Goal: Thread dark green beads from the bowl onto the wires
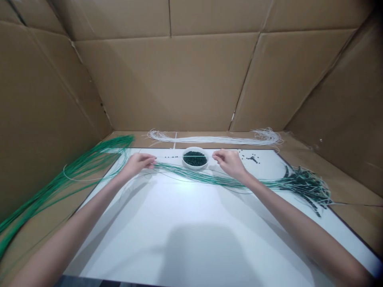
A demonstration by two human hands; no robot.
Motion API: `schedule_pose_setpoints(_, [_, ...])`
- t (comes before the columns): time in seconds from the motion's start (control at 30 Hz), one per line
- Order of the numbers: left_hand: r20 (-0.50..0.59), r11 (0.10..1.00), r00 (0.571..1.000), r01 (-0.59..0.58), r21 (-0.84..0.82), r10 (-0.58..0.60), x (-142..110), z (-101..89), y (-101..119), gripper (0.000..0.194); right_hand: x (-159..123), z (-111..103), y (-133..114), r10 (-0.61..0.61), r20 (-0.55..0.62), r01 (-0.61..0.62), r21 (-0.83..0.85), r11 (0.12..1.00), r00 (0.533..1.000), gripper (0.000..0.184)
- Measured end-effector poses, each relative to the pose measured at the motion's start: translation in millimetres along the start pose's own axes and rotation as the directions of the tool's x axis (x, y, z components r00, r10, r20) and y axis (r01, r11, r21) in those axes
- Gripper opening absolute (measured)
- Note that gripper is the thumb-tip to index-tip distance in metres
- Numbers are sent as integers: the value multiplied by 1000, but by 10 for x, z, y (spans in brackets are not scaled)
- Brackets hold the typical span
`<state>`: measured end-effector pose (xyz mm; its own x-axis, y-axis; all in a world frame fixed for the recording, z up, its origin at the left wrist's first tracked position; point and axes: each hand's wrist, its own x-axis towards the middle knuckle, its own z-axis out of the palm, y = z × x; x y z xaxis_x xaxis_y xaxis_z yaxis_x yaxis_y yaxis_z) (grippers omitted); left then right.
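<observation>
A thin pale thread [160, 156] runs taut between my two hands, passing over a white bowl [183, 160] filled with small dark green beads [195, 158]. My left hand [140, 161] pinches its left end and my right hand [229, 162] pinches it right of the bowl. Several dark beads [171, 157] show along the thread near my left fingers; I cannot tell whether they are strung or lie behind it. Just below my hands, a bundle of green strands [203, 177] crosses the white board [179, 215], ending at the right in beaded tips [311, 187].
Loose green strands [86, 171] spread over the left side. A bundle of white strings [209, 139] lies along the back on cardboard. Scattered dark beads [253, 159] rest on the board beyond my right hand. Cardboard walls [167, 83] enclose the back and sides.
</observation>
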<state>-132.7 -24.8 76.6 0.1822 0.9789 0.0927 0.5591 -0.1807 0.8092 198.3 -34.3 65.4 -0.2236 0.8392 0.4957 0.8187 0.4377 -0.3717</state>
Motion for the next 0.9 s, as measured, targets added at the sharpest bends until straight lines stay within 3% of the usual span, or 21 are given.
schedule_pose_setpoints(0.03, [5, 998, 999, 32, -56, -31, 27, -61, -1, 40, -17, 26, 11, 11, 18, -11, -1, 1000, 1000, 21])
schedule_pose_setpoints(0.1, [6, 999, 999, 45, -14, -45, 82, -209, 15, 42, -53, 72, 24, 32, 52, -33, 8, 999, 998, 21])
schedule_pose_setpoints(0.2, [-76, 937, 997, -4, 350, 33, 158, -453, 74, 42, -107, 117, 4, 56, 74, -61, 65, 996, 996, 20])
schedule_pose_setpoints(0.27, [-174, 791, 972, -17, 612, 156, 197, -593, 117, 39, -143, 140, -38, 58, 59, -65, 113, 991, 997, 19])
schedule_pose_setpoints(0.3, [-173, 705, 950, -66, 706, 261, 210, -647, 131, 37, -160, 152, -64, 55, 44, -60, 134, 989, 998, 19])
schedule_pose_setpoints(0.4, [-20, 429, 848, -248, 868, 530, 222, -709, 99, 30, -209, 201, -131, 38, -11, -36, 192, 981, 999, 21])
schedule_pose_setpoints(0.47, [63, 298, 810, -285, 911, 583, 201, -644, -16, 26, -230, 232, -148, 46, -33, -38, 219, 975, 998, 21])
schedule_pose_setpoints(0.5, [88, 270, 814, -289, 918, 574, 183, -581, -102, 26, -236, 242, -149, 58, -37, -48, 227, 973, 998, 21])
schedule_pose_setpoints(0.6, [191, 318, 877, -352, 880, 441, 118, -328, -425, 31, -234, 235, -146, 98, -24, -90, 239, 967, 995, 21])
schedule_pose_setpoints(0.73, [188, 529, 906, -380, 759, 380, 96, -97, -718, 22, -233, 187, -189, 69, 50, -78, 208, 975, 996, 19])
schedule_pose_setpoints(0.8, [129, 580, 892, -385, 718, 432, 112, -49, -681, 16, -247, 178, -237, 31, 89, -46, 173, 984, 996, 19])
schedule_pose_setpoints(0.9, [6, 612, 856, -374, 697, 516, 93, 100, -386, 15, -272, 188, -327, -22, 132, 4, 136, 991, 991, 20])
